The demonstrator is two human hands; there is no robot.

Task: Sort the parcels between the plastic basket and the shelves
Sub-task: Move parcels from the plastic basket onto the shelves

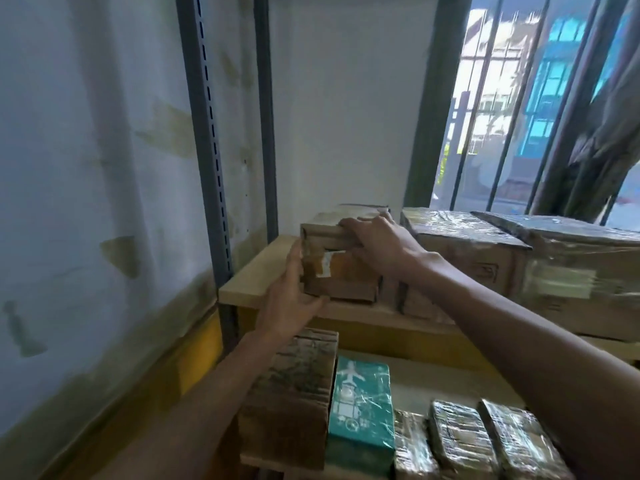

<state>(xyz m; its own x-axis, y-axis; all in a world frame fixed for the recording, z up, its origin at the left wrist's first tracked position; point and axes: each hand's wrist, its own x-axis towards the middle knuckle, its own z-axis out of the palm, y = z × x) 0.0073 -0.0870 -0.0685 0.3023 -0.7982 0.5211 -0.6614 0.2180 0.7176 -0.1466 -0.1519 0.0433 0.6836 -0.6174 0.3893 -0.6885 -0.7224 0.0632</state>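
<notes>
Below the hands, a teal box (360, 407) and wrapped parcels (460, 438) fill the lower shelf (433, 382). The left hand (291, 299) grips the small cardboard box (341, 271) by its side and the right hand (377, 244) clasps its top, likely steadying it on the upper shelf (256, 282), with big taped boxes (485, 251) just to their right.

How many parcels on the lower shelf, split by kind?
Large brown cardboard box: 1
Teal box: 1
Brown film-wrapped parcels: 3
Total: 5
</notes>
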